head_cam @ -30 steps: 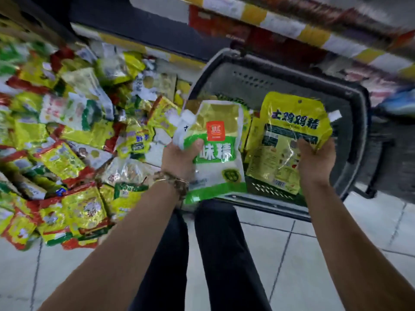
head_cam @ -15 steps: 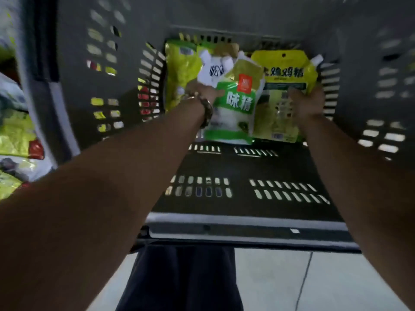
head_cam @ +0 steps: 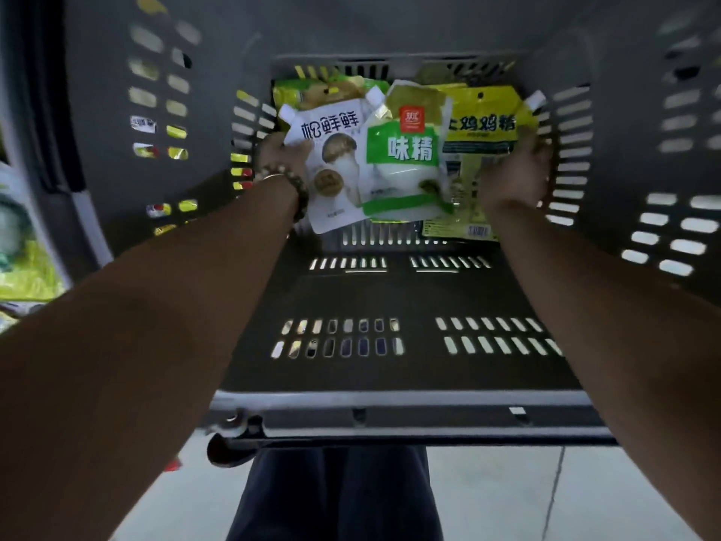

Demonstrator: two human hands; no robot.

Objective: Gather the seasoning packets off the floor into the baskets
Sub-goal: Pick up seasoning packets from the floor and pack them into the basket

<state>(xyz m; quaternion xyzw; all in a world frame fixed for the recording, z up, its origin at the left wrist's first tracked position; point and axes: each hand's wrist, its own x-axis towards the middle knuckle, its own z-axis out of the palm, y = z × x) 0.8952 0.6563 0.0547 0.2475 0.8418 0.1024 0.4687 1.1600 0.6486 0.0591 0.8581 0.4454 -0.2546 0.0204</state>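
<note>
Both my arms reach deep into a grey slotted basket point(head_cam: 398, 402). My left hand point(head_cam: 279, 156), with a bead bracelet at the wrist, grips a white mushroom packet point(head_cam: 331, 169) by its left edge; a green-and-white packet point(head_cam: 405, 158) overlaps it on the right. My right hand point(head_cam: 515, 169) holds a yellow chicken-powder packet point(head_cam: 483, 123) at its right edge, near the basket's far wall. Another yellow-green packet point(head_cam: 308, 91) lies behind them at the far end.
The basket's dark slotted floor point(head_cam: 390, 298) stretches bare toward me. More packets point(head_cam: 27, 263) lie outside on the floor at the left, seen past the basket wall. Pale floor tiles point(head_cam: 507, 493) and my dark trousers point(head_cam: 335, 497) show below the near rim.
The head and both arms have pushed from above the floor pile into the basket. The packets now sit lower at the far end, and the white mushroom packet shows fully in my left hand.
</note>
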